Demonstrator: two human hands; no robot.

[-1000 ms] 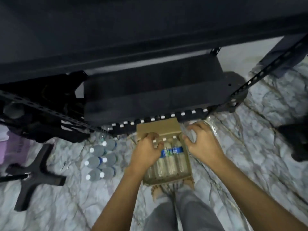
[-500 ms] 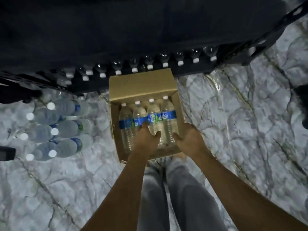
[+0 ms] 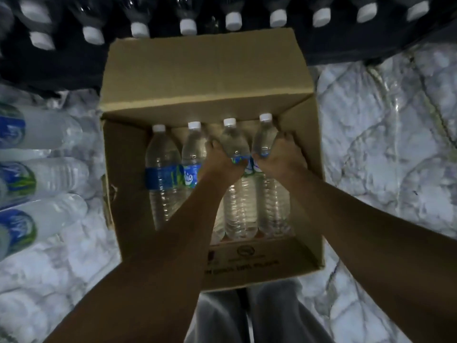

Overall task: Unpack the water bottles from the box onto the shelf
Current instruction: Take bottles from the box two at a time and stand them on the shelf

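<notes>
An open cardboard box sits on the marble floor in front of me. Inside lie several clear water bottles with white caps and blue labels, caps pointing away. My left hand wraps the third bottle at its label. My right hand grips the rightmost bottle the same way. Two more bottles lie untouched at the left of the box. A row of bottles lies on the dark bottom shelf beyond the box, white caps facing me.
Three more bottles lie on the floor to the left of the box. My grey trouser legs are just behind the box. White marble floor spreads to the right.
The view has dropped much closer to the box. Both hands slid forward from the bottles' lower bodies up to the labels of the two right bottles and closed on them.
</notes>
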